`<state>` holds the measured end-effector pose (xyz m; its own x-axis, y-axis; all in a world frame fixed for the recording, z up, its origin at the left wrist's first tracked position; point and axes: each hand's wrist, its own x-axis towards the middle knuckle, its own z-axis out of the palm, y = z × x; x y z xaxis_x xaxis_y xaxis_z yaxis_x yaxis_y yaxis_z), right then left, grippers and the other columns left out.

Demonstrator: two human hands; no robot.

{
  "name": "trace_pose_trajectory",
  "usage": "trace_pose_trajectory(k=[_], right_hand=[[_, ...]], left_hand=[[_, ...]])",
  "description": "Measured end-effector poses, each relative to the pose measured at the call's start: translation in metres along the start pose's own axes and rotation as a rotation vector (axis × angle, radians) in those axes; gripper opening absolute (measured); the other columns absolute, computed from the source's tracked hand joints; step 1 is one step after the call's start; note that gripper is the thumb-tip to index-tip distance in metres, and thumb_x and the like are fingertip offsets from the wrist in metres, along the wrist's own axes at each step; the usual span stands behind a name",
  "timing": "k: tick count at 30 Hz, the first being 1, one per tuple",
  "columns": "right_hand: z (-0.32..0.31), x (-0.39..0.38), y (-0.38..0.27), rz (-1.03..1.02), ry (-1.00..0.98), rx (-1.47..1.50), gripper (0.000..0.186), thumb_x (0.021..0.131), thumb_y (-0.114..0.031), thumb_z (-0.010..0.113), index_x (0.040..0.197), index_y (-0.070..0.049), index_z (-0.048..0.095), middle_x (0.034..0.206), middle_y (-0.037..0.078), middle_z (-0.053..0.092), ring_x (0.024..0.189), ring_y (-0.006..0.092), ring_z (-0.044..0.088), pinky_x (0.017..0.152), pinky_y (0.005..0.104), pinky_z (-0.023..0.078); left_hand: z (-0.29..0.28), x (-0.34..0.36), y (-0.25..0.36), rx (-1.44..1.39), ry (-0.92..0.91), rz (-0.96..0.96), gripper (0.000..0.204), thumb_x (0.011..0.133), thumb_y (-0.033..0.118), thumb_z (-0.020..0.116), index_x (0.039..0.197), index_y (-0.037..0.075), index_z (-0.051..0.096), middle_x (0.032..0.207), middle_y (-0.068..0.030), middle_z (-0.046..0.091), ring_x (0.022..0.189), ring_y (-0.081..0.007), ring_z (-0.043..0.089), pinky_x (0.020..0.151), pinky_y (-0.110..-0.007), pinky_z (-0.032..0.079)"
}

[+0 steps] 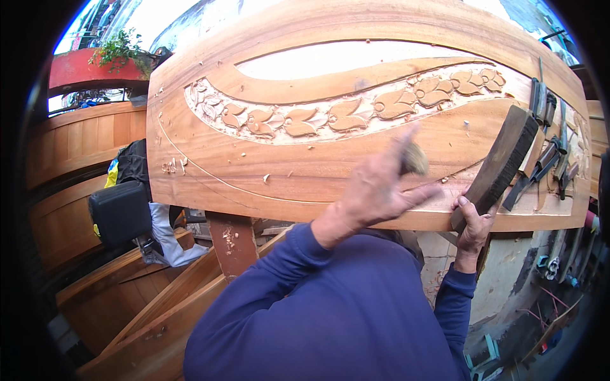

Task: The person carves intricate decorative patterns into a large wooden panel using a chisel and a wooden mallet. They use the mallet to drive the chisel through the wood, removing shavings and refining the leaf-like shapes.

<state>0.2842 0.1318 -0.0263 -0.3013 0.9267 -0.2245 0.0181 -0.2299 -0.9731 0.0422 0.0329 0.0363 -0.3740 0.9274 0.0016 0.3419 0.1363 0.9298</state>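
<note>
My left hand [384, 187] is blurred over the carved wooden panel [241, 171], thumb and forefinger apart; a brush [414, 162] shows between them, but I cannot tell whether it is held. My right hand [471, 225] grips the lower end of a long dark wooden block [497, 159] near the panel's front edge. Along the curved recessed band runs a row of carved flowers [346, 114] among pale shavings. Several chisels and gouges [548, 165] lie on the panel right of the block.
At left are wooden panels [76, 140], a black padded object [117, 213], and a red planter [89, 70] with greenery. A brown support [232, 244] stands under the work, long boards [127, 317] lie lower left, and tools and bars [556, 260] crowd the right.
</note>
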Motion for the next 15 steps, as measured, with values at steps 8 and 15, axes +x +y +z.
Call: trace_pose_trajectory(k=[8, 15], right_hand=[[0.001, 0.0, -0.002, 0.015, -0.018, 0.034, 0.064, 0.084, -0.004, 0.072, 0.142, -0.004, 0.045, 0.099, 0.009, 0.062, 0.078, 0.0173, 0.064, 0.073, 0.0333, 0.055], [0.005, 0.0, -0.005, 0.0, 0.013, 0.006, 0.033, 0.086, -0.008, 0.074, 0.115, -0.002, 0.059, 0.089, 0.007, 0.064, 0.073, 0.017, 0.065, 0.068, 0.0318, 0.055]], left_hand=[[-0.058, 0.003, -0.04, -0.151, 0.498, 0.241, 0.048, 0.097, 0.03, 0.077, 0.123, 0.007, 0.044, 0.095, -0.0108, 0.064, 0.074, -0.0126, 0.062, 0.066, -0.023, 0.053], [-0.06, 0.019, -0.037, -0.694, 0.684, 0.335, 0.043, 0.096, 0.023, 0.076, 0.126, 0.008, 0.048, 0.077, 0.0, 0.051, 0.056, -0.0065, 0.046, 0.044, -0.021, 0.036]])
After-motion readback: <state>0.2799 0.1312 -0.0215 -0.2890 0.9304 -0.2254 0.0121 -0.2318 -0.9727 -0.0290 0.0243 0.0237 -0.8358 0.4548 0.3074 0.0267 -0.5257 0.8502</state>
